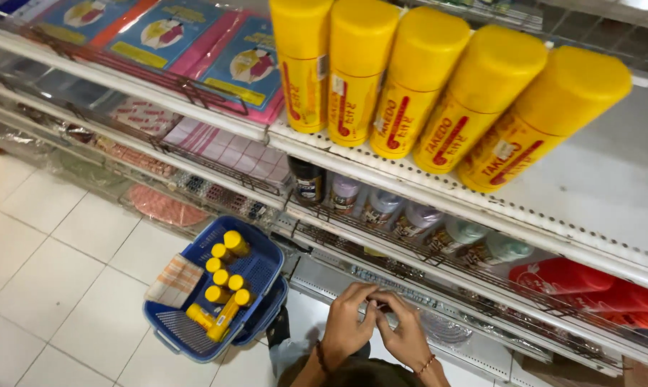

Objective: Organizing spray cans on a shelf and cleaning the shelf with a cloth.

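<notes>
The left hand [347,324] and right hand [404,331] were together at the edge of a low shelf [481,344], fingertips meeting as if pinching something small; what they held could not be made out. To the left of the hands, on the tiled floor [44,244], stood a blue basket [256,276] holding yellow cans [223,283] and a folded checked cloth [174,281]. Well above the hands, five tall yellow spray cans [424,79] stood in a row on the top shelf [596,186].

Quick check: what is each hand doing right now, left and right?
Left hand: fingers curled, pinching something small; cannot tell what.
Right hand: fingers curled, meeting the left; contents cannot be told.
</notes>
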